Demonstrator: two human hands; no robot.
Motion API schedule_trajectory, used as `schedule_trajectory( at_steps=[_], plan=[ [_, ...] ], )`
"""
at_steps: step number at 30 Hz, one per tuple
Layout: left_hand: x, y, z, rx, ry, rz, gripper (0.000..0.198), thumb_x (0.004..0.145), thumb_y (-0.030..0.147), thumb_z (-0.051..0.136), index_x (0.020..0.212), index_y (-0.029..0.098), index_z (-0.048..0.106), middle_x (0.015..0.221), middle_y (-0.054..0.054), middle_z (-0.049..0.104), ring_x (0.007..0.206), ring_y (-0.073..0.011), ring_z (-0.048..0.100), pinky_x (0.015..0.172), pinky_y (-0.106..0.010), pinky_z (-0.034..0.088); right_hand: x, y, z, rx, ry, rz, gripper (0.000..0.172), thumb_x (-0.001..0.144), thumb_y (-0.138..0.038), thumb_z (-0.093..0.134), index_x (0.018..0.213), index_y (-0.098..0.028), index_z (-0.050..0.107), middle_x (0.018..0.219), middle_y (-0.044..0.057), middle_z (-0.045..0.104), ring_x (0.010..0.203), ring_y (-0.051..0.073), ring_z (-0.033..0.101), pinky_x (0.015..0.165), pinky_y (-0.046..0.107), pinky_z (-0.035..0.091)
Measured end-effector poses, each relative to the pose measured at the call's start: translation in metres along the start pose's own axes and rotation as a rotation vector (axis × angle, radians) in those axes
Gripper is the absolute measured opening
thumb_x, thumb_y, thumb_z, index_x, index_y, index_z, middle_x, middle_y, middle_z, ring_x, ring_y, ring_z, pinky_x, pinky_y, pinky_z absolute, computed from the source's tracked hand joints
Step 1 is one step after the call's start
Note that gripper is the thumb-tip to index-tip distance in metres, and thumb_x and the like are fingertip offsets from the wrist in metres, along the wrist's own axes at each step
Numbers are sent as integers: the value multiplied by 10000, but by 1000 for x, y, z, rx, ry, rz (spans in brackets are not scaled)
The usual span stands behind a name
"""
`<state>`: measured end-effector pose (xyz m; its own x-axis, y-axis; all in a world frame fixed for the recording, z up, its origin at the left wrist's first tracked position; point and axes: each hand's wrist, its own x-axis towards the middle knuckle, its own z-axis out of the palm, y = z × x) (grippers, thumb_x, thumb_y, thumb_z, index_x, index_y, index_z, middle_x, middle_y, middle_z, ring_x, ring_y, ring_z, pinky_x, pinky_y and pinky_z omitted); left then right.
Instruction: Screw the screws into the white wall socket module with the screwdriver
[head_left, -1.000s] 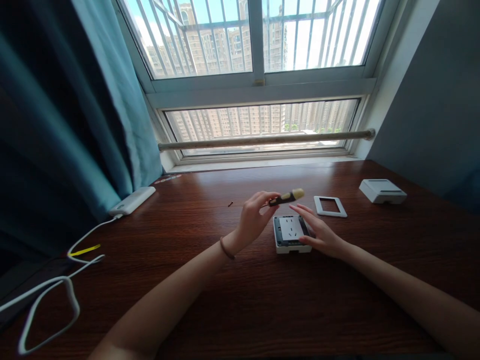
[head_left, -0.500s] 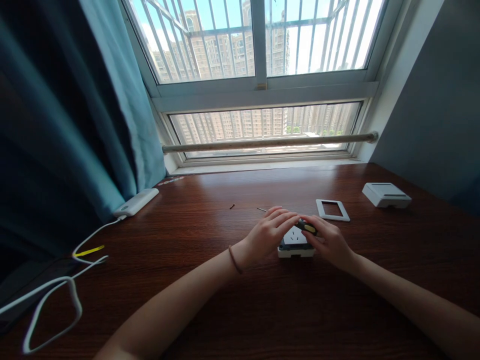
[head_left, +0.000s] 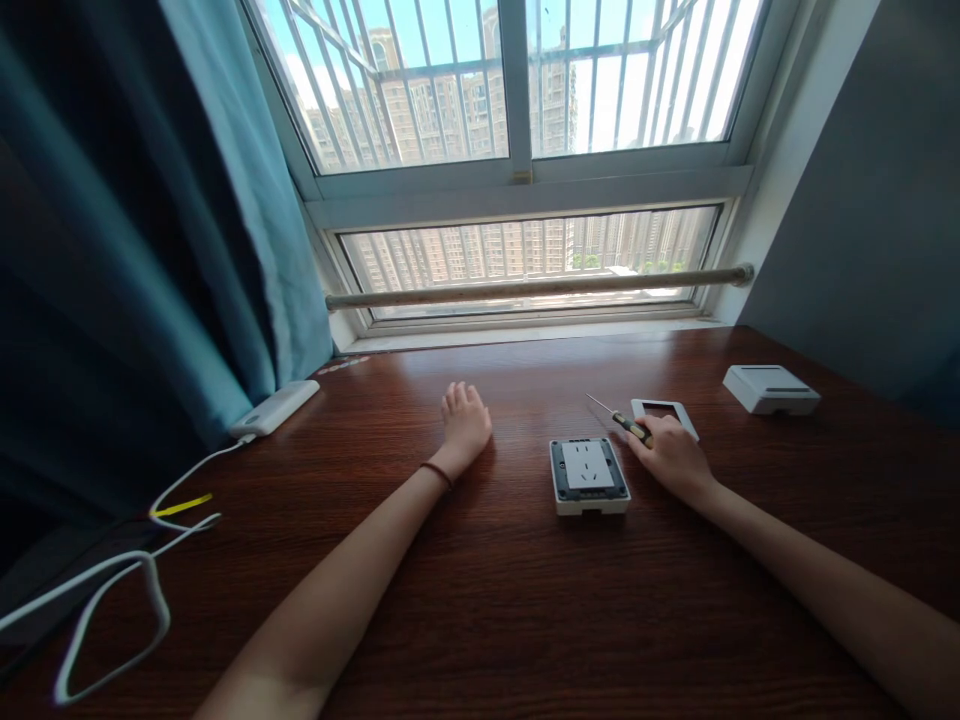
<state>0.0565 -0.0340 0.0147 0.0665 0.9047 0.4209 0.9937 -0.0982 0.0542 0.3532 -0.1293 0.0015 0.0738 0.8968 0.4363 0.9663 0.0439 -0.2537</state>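
Observation:
My left hand (head_left: 466, 424) rests low over the tabletop, fingers stretched forward and slightly apart. The small screw seen there earlier is now hidden by it. In my right hand (head_left: 673, 458) is a screwdriver (head_left: 632, 428) with a black and yellow handle, its thin shaft pointing to the far left. Between the two hands sits a wall socket (head_left: 589, 466) with a white face and dark frame, mounted on a white box (head_left: 592, 507). Just behind my right hand lies a white faceplate frame (head_left: 681, 412), partly covered by that hand.
A second white box (head_left: 771, 388) stands at the right. On the left, a white power strip (head_left: 276, 408) lies by the blue curtain (head_left: 247, 200), with a white cable (head_left: 154, 600) and yellow tie (head_left: 184, 505). The window rail (head_left: 540, 287) runs behind the wooden table (head_left: 480, 620).
My left hand has left the socket and moved left to where the screw lay. My right hand has drawn the screwdriver away to the right, uncovering the socket.

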Motion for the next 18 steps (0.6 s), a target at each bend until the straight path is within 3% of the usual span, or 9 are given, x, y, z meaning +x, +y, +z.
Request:
schedule_trajectory(
  at_steps=[5,12,18],
  plan=[
    [7,-23,14,67,-130,-71,270,801,234,403,942,87,581,1022,-191,563,1042,-324,475,904,-541,318,-4,-5,0,-88,-22,-43,252,840,-353,438,910,-179,607,777,83,620,788,242,554,672,313,392],
    [7,-23,7,102,-152,-31,285,816,142,323,923,111,585,1001,-169,564,986,-285,496,826,-435,376,-5,-6,2,-142,-57,-62,233,835,-351,450,903,-181,595,862,76,592,770,214,563,640,292,388],
    [9,-22,1,94,-170,-35,289,821,138,309,915,128,583,990,-162,573,981,-277,494,815,-427,376,-6,-8,-1,-178,-74,-35,262,847,-378,432,883,-184,604,858,78,582,759,210,570,598,279,379]
  ],
)
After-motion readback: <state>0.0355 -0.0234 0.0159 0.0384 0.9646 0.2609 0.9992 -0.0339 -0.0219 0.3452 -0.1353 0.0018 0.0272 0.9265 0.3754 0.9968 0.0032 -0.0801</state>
